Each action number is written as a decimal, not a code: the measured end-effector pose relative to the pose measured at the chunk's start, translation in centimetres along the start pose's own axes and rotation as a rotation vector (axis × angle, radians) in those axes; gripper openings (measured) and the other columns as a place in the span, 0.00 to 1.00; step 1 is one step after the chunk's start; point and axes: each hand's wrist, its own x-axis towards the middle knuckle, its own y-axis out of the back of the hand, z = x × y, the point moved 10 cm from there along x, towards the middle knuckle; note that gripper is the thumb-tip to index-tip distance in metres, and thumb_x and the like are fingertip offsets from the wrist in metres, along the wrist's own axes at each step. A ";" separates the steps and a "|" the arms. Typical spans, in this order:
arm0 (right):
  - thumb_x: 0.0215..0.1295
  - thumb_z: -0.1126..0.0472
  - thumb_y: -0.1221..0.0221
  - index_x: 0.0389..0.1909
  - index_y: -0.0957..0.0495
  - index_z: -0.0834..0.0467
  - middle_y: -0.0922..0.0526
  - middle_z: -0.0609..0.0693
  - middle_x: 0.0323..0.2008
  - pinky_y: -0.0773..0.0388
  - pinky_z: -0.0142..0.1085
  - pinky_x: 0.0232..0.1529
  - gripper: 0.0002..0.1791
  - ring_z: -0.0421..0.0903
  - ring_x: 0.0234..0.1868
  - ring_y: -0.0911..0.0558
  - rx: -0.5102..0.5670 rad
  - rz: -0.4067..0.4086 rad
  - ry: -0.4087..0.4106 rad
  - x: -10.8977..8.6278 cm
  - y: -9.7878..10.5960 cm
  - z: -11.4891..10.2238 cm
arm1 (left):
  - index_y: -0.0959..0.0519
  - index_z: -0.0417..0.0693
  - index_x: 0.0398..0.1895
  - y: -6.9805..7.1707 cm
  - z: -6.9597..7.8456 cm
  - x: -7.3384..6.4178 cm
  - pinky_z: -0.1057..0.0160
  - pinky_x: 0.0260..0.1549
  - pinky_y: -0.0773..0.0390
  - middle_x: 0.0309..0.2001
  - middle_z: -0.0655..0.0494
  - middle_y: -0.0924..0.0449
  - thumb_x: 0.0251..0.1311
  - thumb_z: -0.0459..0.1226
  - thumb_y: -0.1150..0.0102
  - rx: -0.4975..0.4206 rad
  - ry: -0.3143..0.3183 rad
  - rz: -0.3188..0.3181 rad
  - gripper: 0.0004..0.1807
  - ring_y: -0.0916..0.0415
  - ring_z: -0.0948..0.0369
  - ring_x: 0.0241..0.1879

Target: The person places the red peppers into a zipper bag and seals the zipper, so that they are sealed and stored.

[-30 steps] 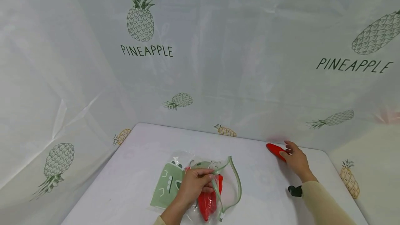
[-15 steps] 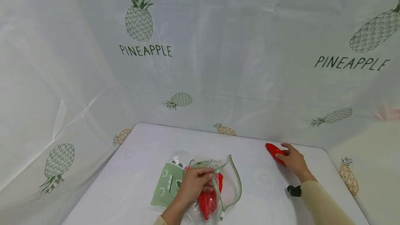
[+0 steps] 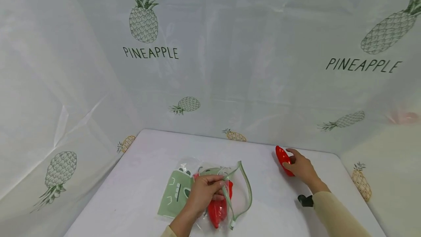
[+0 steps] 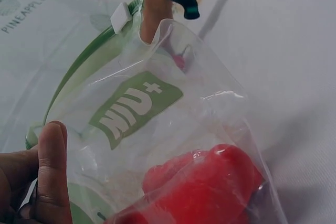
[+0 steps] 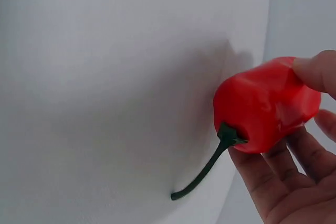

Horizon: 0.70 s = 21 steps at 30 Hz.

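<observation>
In the head view my right hand (image 3: 305,171) grips a glossy red pepper (image 3: 283,159) near the table's far right edge. Its dark green stem (image 5: 202,174) curves away in the right wrist view, and a shadow falls beside it. At the table's front middle, my left hand (image 3: 204,195) pinches the mouth edge of a clear zip bag (image 3: 249,187) with green trim. The bag's mouth gapes toward the right. Red peppers (image 4: 210,187) lie inside, partly hidden by my hand in the head view. A white slider (image 4: 121,17) sits on the green zip.
A green cartoon-printed panel (image 3: 175,195) of the bag lies left of my left hand. Beside the right sleeve (image 3: 333,213) is a dark bent piece (image 3: 305,200). White table surface (image 3: 263,193) stretches between the hands; a pineapple-printed curtain (image 3: 236,65) hangs behind.
My right hand has shifted slightly left with the pepper, which has turned to a steeper angle. The left hand keeps its pinch on the bag; the head view has drifted a little.
</observation>
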 end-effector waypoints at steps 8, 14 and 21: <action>0.72 0.59 0.36 0.80 0.44 0.60 0.25 0.71 0.64 0.09 0.52 0.48 0.41 0.68 0.61 0.24 0.077 0.097 0.085 -2.1 0.6 -2.6 | 0.15 0.33 0.57 -0.1 0.1 0.0 0.60 0.34 0.08 0.44 0.47 0.11 0.70 0.32 0.33 -0.002 0.000 -0.002 0.16 0.15 0.64 0.29; 0.71 0.60 0.34 0.81 0.46 0.58 0.25 0.70 0.64 0.08 0.54 0.46 0.44 0.68 0.61 0.23 0.112 0.165 0.137 -3.7 1.0 -4.3 | 0.15 0.34 0.58 -0.1 0.3 -0.1 0.61 0.34 0.08 0.45 0.45 0.12 0.70 0.32 0.33 0.010 0.003 -0.006 0.16 0.14 0.64 0.29; 0.71 0.61 0.34 0.82 0.48 0.56 0.25 0.70 0.63 0.09 0.57 0.46 0.45 0.69 0.60 0.22 0.131 0.226 0.182 -5.3 1.2 -6.1 | 0.15 0.33 0.57 -0.3 0.7 -0.2 0.60 0.34 0.08 0.48 0.41 0.12 0.70 0.32 0.33 0.017 -0.012 -0.009 0.16 0.15 0.64 0.29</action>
